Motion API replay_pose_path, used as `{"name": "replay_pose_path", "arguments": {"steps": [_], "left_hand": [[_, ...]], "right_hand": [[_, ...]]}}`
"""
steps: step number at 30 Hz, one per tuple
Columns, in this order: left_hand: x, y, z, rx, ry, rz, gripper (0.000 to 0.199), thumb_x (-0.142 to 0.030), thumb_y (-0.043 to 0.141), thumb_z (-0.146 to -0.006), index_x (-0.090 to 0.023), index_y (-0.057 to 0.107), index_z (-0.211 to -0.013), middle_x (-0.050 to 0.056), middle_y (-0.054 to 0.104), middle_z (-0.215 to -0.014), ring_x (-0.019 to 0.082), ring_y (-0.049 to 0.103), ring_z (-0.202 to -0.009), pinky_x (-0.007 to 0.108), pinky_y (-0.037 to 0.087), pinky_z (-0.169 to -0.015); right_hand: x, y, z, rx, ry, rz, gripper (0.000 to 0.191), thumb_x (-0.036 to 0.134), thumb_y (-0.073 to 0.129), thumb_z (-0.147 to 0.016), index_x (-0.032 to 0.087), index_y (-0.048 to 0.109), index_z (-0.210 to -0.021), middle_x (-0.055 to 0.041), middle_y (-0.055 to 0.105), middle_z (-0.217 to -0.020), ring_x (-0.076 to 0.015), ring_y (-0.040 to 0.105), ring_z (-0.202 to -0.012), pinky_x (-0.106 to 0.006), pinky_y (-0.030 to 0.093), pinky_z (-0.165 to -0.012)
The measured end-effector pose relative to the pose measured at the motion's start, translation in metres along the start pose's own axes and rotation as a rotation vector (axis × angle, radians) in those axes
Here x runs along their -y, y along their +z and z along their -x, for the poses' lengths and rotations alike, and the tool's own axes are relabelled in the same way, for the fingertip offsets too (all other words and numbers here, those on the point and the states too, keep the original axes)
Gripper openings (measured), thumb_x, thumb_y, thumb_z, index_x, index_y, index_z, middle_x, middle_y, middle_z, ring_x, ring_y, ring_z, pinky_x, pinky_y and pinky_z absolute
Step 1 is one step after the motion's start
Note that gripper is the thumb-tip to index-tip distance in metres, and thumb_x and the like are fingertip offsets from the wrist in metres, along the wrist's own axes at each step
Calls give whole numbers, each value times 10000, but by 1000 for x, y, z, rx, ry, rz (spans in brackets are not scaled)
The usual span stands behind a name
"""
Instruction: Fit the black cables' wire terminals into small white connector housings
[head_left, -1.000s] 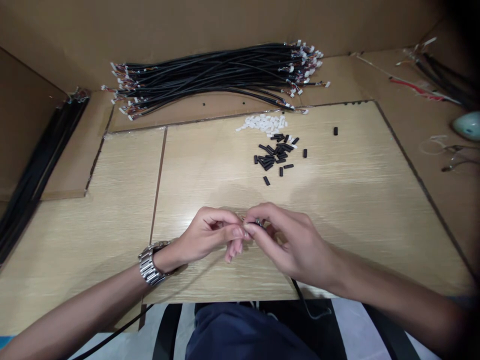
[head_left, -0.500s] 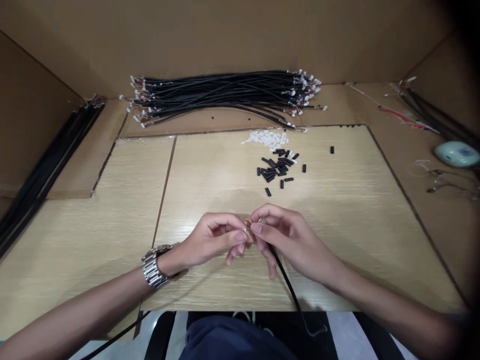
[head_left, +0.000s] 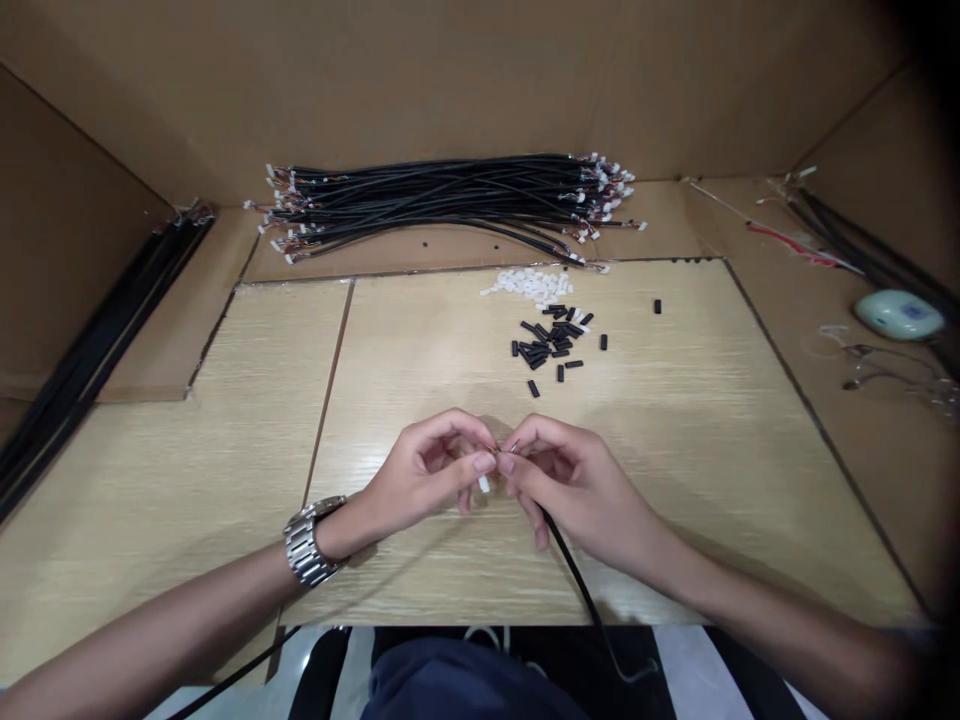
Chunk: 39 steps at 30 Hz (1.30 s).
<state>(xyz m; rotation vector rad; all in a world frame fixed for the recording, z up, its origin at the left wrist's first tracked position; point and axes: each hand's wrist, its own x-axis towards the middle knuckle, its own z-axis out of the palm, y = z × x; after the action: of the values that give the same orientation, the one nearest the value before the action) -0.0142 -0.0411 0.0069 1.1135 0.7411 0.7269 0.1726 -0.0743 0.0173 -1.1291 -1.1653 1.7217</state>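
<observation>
Fingertips nearly meeting, both hands work over the near middle of the table. My left hand (head_left: 431, 470), with a metal watch on its wrist, pinches thin coloured wires (head_left: 493, 449) between thumb and forefinger. A small white connector (head_left: 484, 484) shows just below that thumb. My right hand (head_left: 577, 475) is closed on the wire end of a black cable (head_left: 574, 572), thumb against forefinger. From under the right palm the cable drops over the table's front edge. The exact grip on the wires is partly hidden by the fingers.
Beyond the hands lie loose black tubular pieces (head_left: 534, 352) and a pile of small white pieces (head_left: 529, 285). A bundle of black cables with white connectors (head_left: 450, 190) rests at the back. More cables (head_left: 97, 330) lie left; a pale green rounded object (head_left: 898, 314) sits right.
The white connector now shows clearly below my left thumb. My left fingers have shifted slightly on the wires, and the right fingertips stay close beside them. The camera view has tilted a little.
</observation>
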Motion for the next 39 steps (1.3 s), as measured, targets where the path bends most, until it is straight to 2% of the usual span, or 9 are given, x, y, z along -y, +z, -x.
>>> {"name": "replay_pose_path", "arguments": {"steps": [6, 10, 18, 24, 26, 29, 39], "left_hand": [[2, -1, -3, -23, -14, -6, 136, -252, 692, -883, -127, 646, -911, 1, 660, -702, 85, 638, -523, 159, 567, -471], [6, -3, -2, -22, -10, 30, 132, -237, 692, -884, -129, 656, -951, 13, 668, -718, 106, 662, -601, 183, 599, -488], [6, -3, -2, -16, 26, 47, 122, -204, 716, -858, -125, 669, -939, 22, 676, -757, 105, 657, -625, 178, 612, -490], [5, -2, 2, -30, 21, 20, 99, -192, 690, -881, -122, 691, -951, 33, 703, -800, 93, 675, -606, 169, 621, -511], [5, -2, 3, -29, 26, 19, 98, -182, 688, -882, -128, 699, -964, 37, 711, -819, 104, 691, -651, 177, 632, -527], [6, -3, 3, -22, 38, 28, 107, -158, 694, -876, -144, 706, -981, 32, 718, -844, 114, 701, -709, 184, 642, -543], [6, -2, 2, -25, 61, 16, 72, -140, 687, -878, -151, 706, -946, 10, 694, -823, 87, 671, -678, 166, 637, -535]], "right_hand": [[-4, 1, -2, -49, -61, 47, 158, 322, 618, -921, 183, 578, -856, 62, 563, -624, -52, 502, -402, -164, 482, -357], [-4, 2, -1, -104, -132, 76, 143, 310, 622, -921, 182, 580, -873, 70, 552, -605, -49, 510, -407, -153, 464, -374], [-4, 3, -1, -86, -121, 41, 119, 289, 635, -899, 189, 569, -891, 63, 548, -639, -49, 486, -430, -144, 491, -367], [-6, 0, 0, -72, -115, 116, 105, 290, 648, -891, 194, 607, -898, 18, 593, -730, -98, 585, -600, -180, 586, -443], [-7, 0, 1, -75, -130, 119, 108, 299, 639, -902, 196, 606, -901, 11, 606, -747, -105, 601, -629, -187, 599, -459], [-9, 1, 1, -77, -154, 97, 102, 294, 625, -917, 199, 589, -905, 21, 601, -750, -84, 591, -591, -169, 593, -456], [-11, 1, 1, -83, -199, 114, 89, 277, 616, -930, 210, 564, -904, 37, 584, -735, -65, 567, -556, -142, 560, -435]]}}
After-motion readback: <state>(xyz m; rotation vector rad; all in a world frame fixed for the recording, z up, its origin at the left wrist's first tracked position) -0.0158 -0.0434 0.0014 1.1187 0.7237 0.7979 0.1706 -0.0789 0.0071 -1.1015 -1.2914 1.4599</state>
